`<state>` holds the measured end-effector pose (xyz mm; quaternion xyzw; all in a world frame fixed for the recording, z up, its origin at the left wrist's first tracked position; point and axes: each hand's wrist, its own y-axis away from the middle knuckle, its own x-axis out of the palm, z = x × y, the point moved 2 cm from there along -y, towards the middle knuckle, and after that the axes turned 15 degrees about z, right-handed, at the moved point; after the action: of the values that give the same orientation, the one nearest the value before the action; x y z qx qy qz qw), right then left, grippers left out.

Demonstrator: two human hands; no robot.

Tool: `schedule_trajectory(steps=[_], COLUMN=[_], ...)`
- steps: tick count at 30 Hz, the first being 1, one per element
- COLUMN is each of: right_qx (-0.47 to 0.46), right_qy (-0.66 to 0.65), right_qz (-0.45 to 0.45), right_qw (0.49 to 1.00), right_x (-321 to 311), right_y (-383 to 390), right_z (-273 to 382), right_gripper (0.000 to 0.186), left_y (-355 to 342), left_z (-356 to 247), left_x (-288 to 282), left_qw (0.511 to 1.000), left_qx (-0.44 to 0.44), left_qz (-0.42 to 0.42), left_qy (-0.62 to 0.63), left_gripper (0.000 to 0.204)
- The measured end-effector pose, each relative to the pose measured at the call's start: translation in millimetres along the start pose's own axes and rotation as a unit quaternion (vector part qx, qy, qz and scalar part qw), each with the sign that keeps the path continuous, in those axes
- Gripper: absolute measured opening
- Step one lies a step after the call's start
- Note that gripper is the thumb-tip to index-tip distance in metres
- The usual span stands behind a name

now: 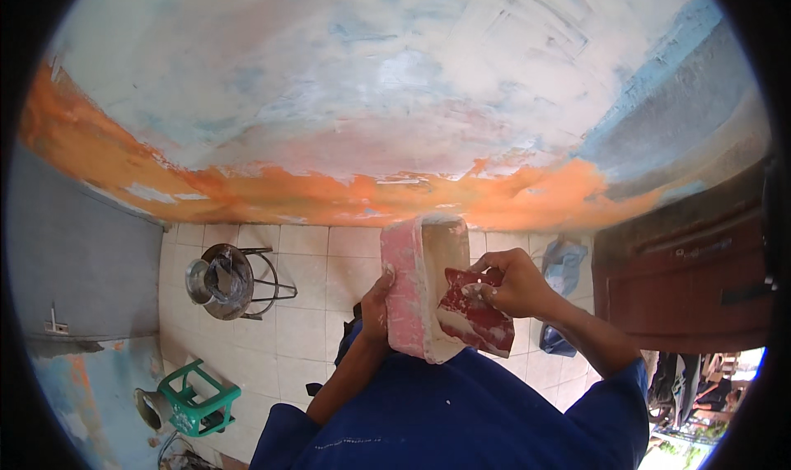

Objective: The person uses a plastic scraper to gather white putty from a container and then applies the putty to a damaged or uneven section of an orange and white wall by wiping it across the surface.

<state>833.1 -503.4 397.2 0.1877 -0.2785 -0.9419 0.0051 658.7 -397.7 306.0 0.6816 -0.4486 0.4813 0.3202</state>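
In front of my blue shirt I hold a long pink tub, its outside smeared with pale filler. My left hand grips it by the left side, fingers wrapped round the wall and partly hidden. A dark red, flat scraper is pinched in my right hand, between thumb and fingers. Pale paste coats part of the scraper, and its left edge reaches over the tub's opening. Beyond the tub rises a wall patched in white, pale blue and pink, with an orange band along its foot.
To the left stands a round stool with metal legs and a metal container on it. A green plastic stool lies nearer. A brown door is at right, beside a bluish plastic bag on the tiled floor.
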Motion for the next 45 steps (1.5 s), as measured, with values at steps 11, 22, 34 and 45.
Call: schedule_trajectory(steps=[11,22,34,45], right_qx=[0.094,-0.125,-0.294,-0.362], right_qy=[-0.162,-0.529,-0.613,-0.642], right_qz=[0.02,-0.01,-0.084,-0.084], right_qw=[0.982,0.839,0.728,0.671], right_x=[1.1,3.4,15.8,1.5], right_y=[-0.4,3.0,5.8,5.7], right_z=[-24.0,-47.2,-43.6,-51.1], right_gripper=[0.019,0.017,0.038,0.022], left_y=[1.5,-9.9,-37.1,-60.3], left_z=[3.0,-2.4,-0.8,11.6], left_x=[-2.6,0.8,-8.9,-7.4], left_qw=[0.999,0.99,0.992,0.993], left_qx=[0.014,0.137,0.119,0.11], left_qz=[-0.029,-0.02,-0.019,0.022], left_qy=[-0.025,0.011,-0.032,-0.033], left_gripper=[0.054,0.052,0.053,0.055])
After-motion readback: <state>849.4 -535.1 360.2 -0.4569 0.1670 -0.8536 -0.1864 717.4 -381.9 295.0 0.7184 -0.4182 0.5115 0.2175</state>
